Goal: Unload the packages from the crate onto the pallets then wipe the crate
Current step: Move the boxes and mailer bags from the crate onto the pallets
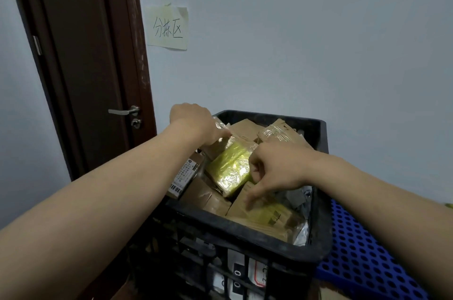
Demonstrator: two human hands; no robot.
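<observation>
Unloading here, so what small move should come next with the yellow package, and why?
Probably lift the yellow-green plastic-wrapped package up out of the black plastic crate: the left hand and right hand grip its ends, and it lies atop the brown cardboard boxes.

Dim flat light, glare on yellow package (230,172), bowed edges, seemingly soft

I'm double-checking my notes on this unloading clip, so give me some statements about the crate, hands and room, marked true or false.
1. The black crate holds many packages. True.
2. The left hand and right hand both hold the yellow-green package. True.
3. The pallet beside the crate is red. False: it is blue.
4. The paper note on the wall is blank. False: it bears handwritten characters.
</observation>
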